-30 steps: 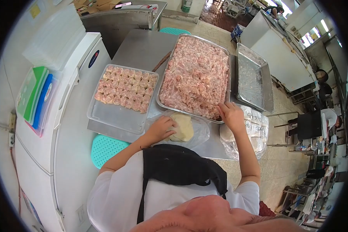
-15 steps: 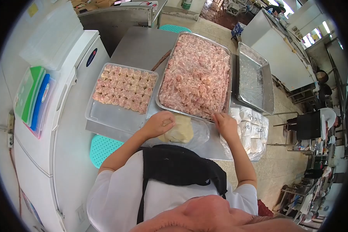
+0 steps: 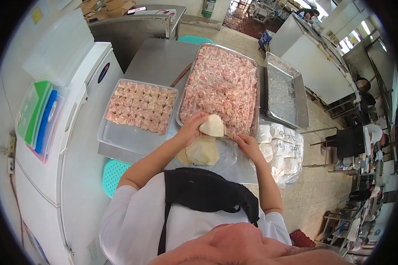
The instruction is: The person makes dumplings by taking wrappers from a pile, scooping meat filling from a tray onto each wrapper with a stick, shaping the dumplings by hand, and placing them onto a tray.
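My left hand (image 3: 193, 128) pinches a round, pale dumpling wrapper (image 3: 212, 126) at the near edge of the meat tray. In my right hand (image 3: 248, 146) is a thin stick-like tool (image 3: 229, 136), its tip close to the wrapper. Below my hands a stack of pale yellow wrappers (image 3: 202, 153) lies on clear plastic. Minced meat (image 3: 225, 84) fills the large metal tray (image 3: 257, 99) in front of me. To the left, rows of filled dumplings (image 3: 141, 106) cover the far part of a clear plastic tray (image 3: 130, 140).
An upturned-looking shallow metal pan (image 3: 281, 90) stands at the right of the table. Nearer me are plastic-wrapped white packs (image 3: 281, 145). A white freezer (image 3: 88, 154) borders the left side, beside a turquoise stool (image 3: 114, 174). Far off, a person (image 3: 311, 14) bends over.
My left hand has risen from the wrapper stack with a wrapper in it. My right hand has moved left and brought the tool from the meat tray's edge toward the wrapper.
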A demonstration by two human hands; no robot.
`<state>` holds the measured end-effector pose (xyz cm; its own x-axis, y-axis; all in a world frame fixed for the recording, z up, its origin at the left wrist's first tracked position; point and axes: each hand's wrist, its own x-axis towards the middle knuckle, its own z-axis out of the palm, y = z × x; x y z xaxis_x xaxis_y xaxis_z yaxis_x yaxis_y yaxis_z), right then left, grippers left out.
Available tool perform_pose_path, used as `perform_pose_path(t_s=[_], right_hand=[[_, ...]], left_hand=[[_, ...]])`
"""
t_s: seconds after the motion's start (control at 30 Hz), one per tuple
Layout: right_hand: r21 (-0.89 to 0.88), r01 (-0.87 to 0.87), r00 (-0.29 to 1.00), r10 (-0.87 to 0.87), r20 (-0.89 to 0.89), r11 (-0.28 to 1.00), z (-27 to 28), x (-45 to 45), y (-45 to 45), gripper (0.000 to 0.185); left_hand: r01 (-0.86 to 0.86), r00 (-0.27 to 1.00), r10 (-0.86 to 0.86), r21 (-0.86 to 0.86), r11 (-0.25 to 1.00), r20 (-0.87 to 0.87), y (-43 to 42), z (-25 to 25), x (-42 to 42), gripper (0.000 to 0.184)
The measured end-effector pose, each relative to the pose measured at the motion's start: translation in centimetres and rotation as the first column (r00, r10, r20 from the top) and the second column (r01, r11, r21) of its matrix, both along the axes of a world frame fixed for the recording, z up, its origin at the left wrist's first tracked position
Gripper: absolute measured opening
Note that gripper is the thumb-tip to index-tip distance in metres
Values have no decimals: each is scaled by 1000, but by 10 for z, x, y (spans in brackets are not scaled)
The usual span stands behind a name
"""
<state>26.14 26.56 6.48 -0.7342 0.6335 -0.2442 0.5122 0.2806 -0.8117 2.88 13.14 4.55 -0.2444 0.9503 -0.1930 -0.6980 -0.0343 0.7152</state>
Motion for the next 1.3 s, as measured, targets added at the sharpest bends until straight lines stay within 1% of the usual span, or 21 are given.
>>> perform_pose_path(t_s=[0.07,0.2,0.3,0.33,0.37,0.4,0.47,0.5,0.57,0.6,0.67,0.7,0.73,0.77,0.8,0.93,1.0,1.07,1.13,1.23,1.3], right_hand=[[-157,51,998,-58,-39,986,4,-4,-7,33],[-544,158,947,-282,-152,824,7,-8,-18,31],[-570,144,914,-329,-236,809,15,-8,-25,29],[-565,147,911,-333,-242,812,15,-9,-25,29],[-536,172,906,-346,-243,826,15,-9,-25,29],[-507,198,901,-359,-242,839,14,-9,-26,29],[-496,208,887,-376,-268,843,15,-8,-31,30],[-490,216,872,-393,-293,845,18,-10,-31,30],[-502,201,854,-401,-331,841,23,-10,-33,30],[-522,185,843,-407,-352,833,27,-11,-35,30],[-512,192,830,-417,-370,837,34,-14,-37,29],[-504,203,820,-427,-382,839,38,-16,-38,29],[-506,199,818,-427,-385,839,41,-18,-38,29],[-507,201,809,-434,-397,838,44,-20,-39,28],[-507,204,799,-441,-408,837,45,-21,-39,28],[-403,169,811,-360,-461,899,27,-31,-33,28],[-187,123,888,-193,-418,975,20,-31,-33,33],[-75,100,928,-120,-352,992,19,-19,-24,36],[327,45,974,31,-223,944,28,-4,-18,33],[541,-110,994,97,53,834,63,27,-8,29],[566,-53,998,64,0,823,81,31,-8,29]], left_hand=[[5,972,-22,72,997,234,-1,15,-6,16],[57,983,-84,168,984,160,-3,35,-20,22],[235,972,-236,189,954,-18,-12,62,-29,25],[376,752,-219,132,917,-621,-13,72,-37,25],[451,224,-110,3,892,-968,-13,77,-41,26],[457,220,-106,6,890,-970,-12,76,-41,26],[174,-219,-9,-48,983,-976,-7,71,-43,25],[176,-230,6,-36,984,-973,-3,71,-44,25],[211,73,294,303,929,-953,5,67,-38,25],[215,67,300,307,927,-952,11,67,-36,25],[-56,368,155,145,988,-917,25,66,-32,25],[-54,792,178,222,973,-585,46,37,-35,28],[-54,788,178,221,974,-589,52,33,-30,28],[-130,960,173,196,972,-219,56,32,-22,30],[-190,968,162,141,972,189,60,31,-14,32],[-125,935,42,214,969,352,56,73,13,43],[-195,815,73,153,969,575,59,82,18,57],[-249,806,115,155,956,580,65,74,14,62],[-285,803,148,154,946,577,69,70,10,67],[-428,825,325,137,893,461,66,55,2,62],[-413,840,326,122,902,433,66,45,4,57]])
